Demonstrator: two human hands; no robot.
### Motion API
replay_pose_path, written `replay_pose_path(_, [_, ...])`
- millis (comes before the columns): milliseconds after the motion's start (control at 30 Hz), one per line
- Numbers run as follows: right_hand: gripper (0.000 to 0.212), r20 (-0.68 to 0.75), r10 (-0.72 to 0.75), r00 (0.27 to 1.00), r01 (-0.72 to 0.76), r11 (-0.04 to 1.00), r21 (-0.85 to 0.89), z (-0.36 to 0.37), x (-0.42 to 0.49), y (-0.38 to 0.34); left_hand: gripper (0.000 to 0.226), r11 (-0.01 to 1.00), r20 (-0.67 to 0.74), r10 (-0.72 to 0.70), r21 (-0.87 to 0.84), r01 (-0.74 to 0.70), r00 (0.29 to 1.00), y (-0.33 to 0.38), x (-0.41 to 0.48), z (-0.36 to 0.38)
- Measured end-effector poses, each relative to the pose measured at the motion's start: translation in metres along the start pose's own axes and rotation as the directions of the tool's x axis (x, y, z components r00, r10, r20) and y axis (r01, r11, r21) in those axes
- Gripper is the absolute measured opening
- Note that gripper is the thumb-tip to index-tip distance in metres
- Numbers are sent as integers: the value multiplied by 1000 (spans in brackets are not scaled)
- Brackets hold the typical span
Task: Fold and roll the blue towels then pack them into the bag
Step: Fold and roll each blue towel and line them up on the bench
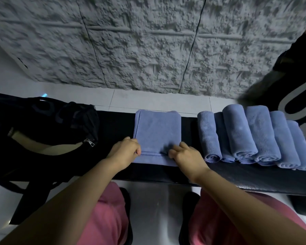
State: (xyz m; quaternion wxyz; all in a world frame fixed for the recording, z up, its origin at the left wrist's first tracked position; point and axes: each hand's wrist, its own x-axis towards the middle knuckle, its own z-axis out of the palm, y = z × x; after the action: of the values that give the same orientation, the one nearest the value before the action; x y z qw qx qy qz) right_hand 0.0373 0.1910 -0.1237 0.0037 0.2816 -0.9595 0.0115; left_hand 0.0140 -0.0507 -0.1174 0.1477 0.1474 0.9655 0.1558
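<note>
Black padded bench [113, 124] runs across in front of me, against a rough grey wall.

Black bag [42, 121] sits on the bench's left end with its mouth unzipped and pale lining showing. It is slack and will likely sag when loaded.

Rolled towels [245, 135] lie at the right end, side by side and touching, some resting on others, ends toward me. None is in the bag yet.

Folded blue towel [157, 131] lies flat mid-bench between bag and rolls, long side running away from me. The cloth is plush, light and limp. I expect it to hold no shape alone and to spring open if let go.

Left hand [125, 149] has its fingers curled at the near left corner, gripping the hem. Right hand [185, 154] does the same at the near right corner.

Near hem [152, 153] looks just turned over, the start of a roll.

Best hold: both near corners, tension kept even so the roll stays straight and tight.
</note>
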Motion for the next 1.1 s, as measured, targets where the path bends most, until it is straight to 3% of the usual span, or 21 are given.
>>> replay_pose_path(200, [35,3,-11,1000,11,997,-79,5,-12,-4,36,989,115,67,121,-81,991,0,-10,2])
replay_pose_path(267, [38,36,80,996,-78,995,-56,8,-12,-4,32,992,89,64,99,-73,994,-1,-10,7])
replay_pose_path(367, [32,35,236,971,-239,964,120,7,-12,-1,23,998,49,-17,-66,20,999,-2,-7,8])
replay_pose_path(500, [35,236,420,876,-482,762,432,4,-9,6,16,946,93,-196,-245,213,976,-7,-1,7])
replay_pose_path(600, [30,341,528,778,-610,501,614,5,-5,14,16,891,138,-258,-349,291,956,-10,3,6])
replay_pose_path(667, [29,402,548,734,-648,386,657,3,-3,16,16,837,173,-291,-430,338,941,-11,4,7])
replay_pose_path(733, [30,441,541,716,-671,357,650,3,-2,16,16,796,201,-322,-471,380,925,-12,3,9])
replay_pose_path(833, [26,419,532,736,-663,440,605,4,-2,13,18,836,174,-321,-410,365,931,-12,3,12])
replay_pose_path(933, [21,164,475,864,-495,748,442,3,-3,10,16,942,-23,-213,-271,199,977,-11,1,8])
replay_pose_path(1000, [17,-28,322,946,-305,919,251,3,-4,8,10,972,-113,-85,-227,58,990,-9,0,7])
replay_pose_path(1100, [22,-117,135,984,-127,989,73,5,-10,-1,8,989,-103,-12,-149,-3,995,-5,-3,5])
